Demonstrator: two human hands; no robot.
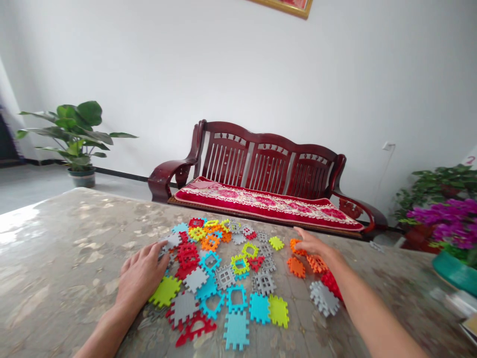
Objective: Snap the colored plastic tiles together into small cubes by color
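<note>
My left hand (143, 271) rests palm down at the left edge of a spread of interlocking plastic tiles, its fingers stretched out and its fingertips by a light grey tile (172, 241). Close to its wrist lies a lime-green tile (165, 291). On the far right side, my right hand (311, 243) reaches over an orange tile (295, 246), fingers extended and apart, thumb side touching or just above it. Near it lie a second orange tile (296, 267), an orange window tile (316, 264), red tiles (331, 283) partly hidden by my forearm, and grey tiles (324, 298).
Between my hands lie many mixed tiles, including a turquoise square (236, 329) and a red arched piece (196, 328). The patterned table (67, 258) carries a teal flowerpot (454, 273) at right. Beyond stand a wooden bench (268, 154) and a potted plant (82, 176).
</note>
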